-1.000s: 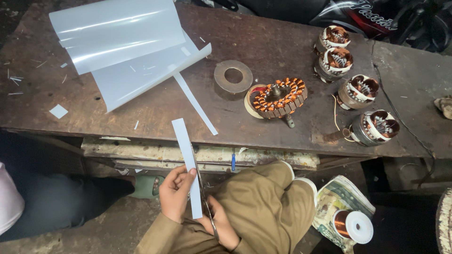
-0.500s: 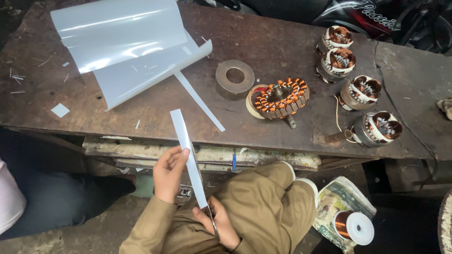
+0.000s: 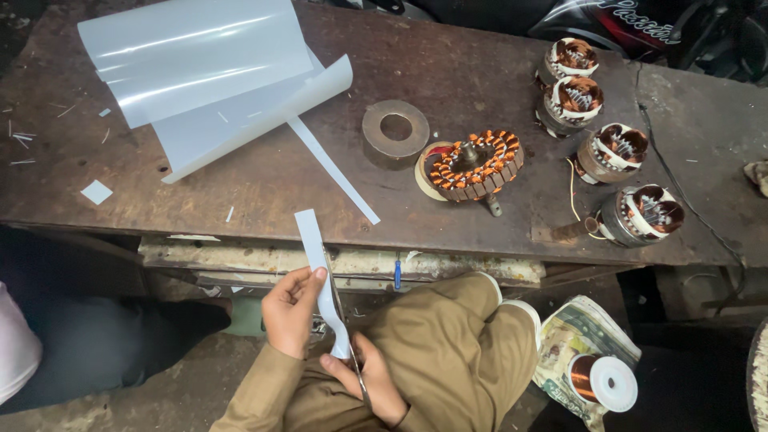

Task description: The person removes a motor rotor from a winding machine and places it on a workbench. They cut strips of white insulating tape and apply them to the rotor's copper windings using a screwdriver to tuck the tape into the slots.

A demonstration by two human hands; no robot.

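My left hand pinches a long narrow strip of pale plastic sheet near its middle, holding it upright over my lap. My right hand grips a pair of scissors, whose blades run along the strip's right edge. The strip's lower end sits between both hands. Both hands are below the front edge of the brown workbench, above my knees in tan trousers.
Rolled translucent sheets and another cut strip lie on the bench. A metal ring, a wound copper stator and several smaller coils sit at right. A copper wire spool rests on the floor. A person's dark leg is at left.
The strip has tilted a little and moved lower in my left hand; the scissors have advanced up along its edge. The camera shifted slightly.
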